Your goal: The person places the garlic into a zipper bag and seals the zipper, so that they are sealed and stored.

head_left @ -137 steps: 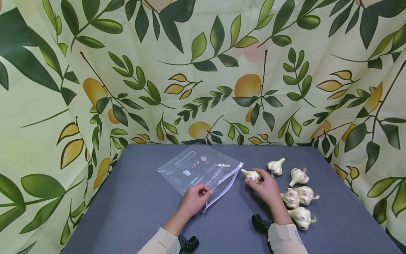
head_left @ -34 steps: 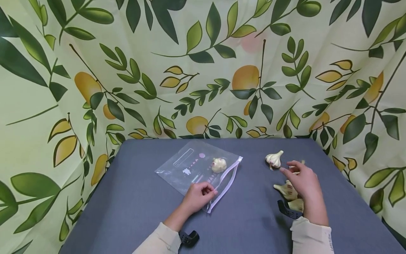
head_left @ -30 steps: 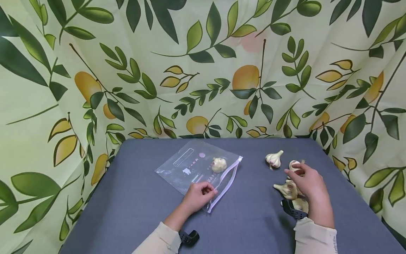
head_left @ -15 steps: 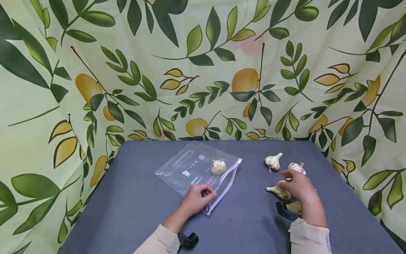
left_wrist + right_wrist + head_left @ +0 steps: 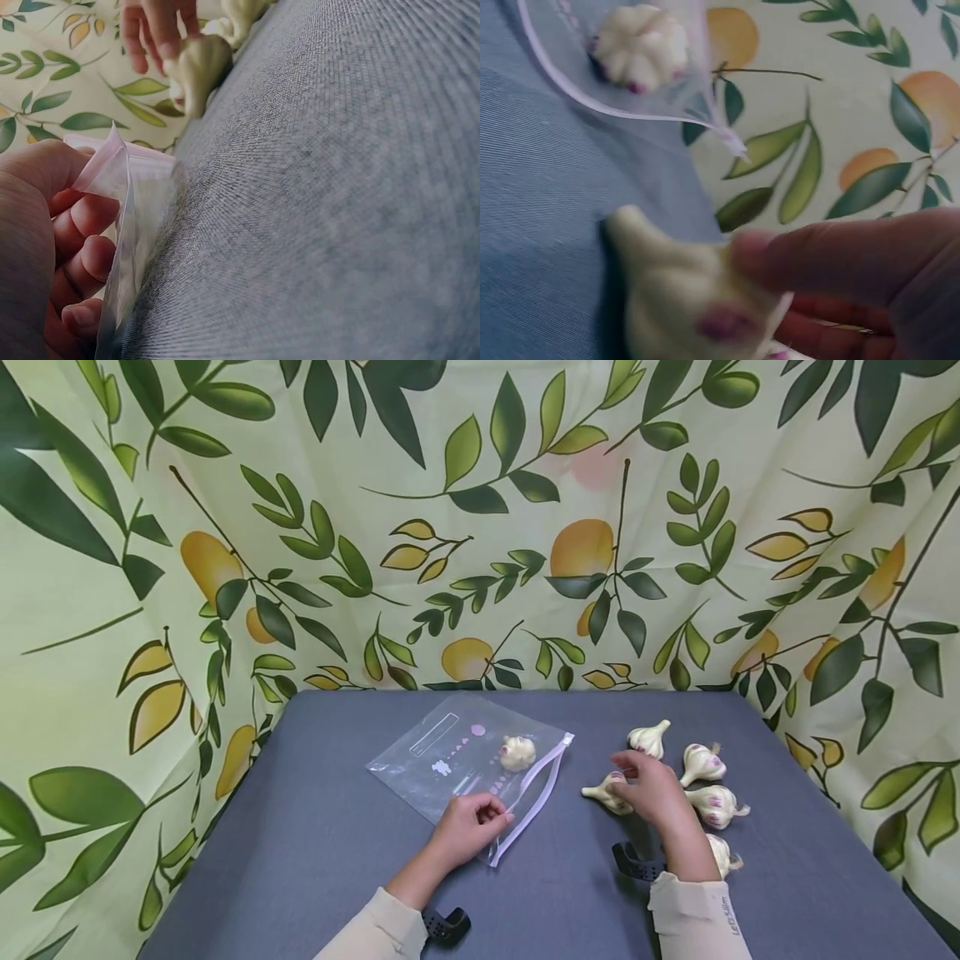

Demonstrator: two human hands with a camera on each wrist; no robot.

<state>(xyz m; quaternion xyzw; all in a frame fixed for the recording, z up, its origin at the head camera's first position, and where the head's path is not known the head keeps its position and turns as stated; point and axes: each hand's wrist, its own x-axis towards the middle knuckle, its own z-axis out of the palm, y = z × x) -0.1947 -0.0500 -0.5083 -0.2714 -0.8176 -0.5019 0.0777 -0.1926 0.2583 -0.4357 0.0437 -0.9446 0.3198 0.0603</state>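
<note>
My left hand pinches the lower edge of a clear zip bag at its mouth. The bag lies flat with its pink-white zip edge parted on the right. One garlic bulb rests inside, near the opening. My right hand pinches another garlic bulb between thumb and fingers, right of the bag, its stem pointing left. In the right wrist view the thumb presses on this bulb, and the zip edge lies beyond it. The left wrist view shows the left fingers behind the film.
Several loose garlic bulbs lie on the right of the grey table: one at the back, others further right, one partly behind the right forearm. A leaf-patterned cloth hangs around the back and sides.
A garlic bulb went into the bag between the oldest frame and the later ones. The right hand then took another from the right-hand group and carried it left. The left hand stays at the bag.
</note>
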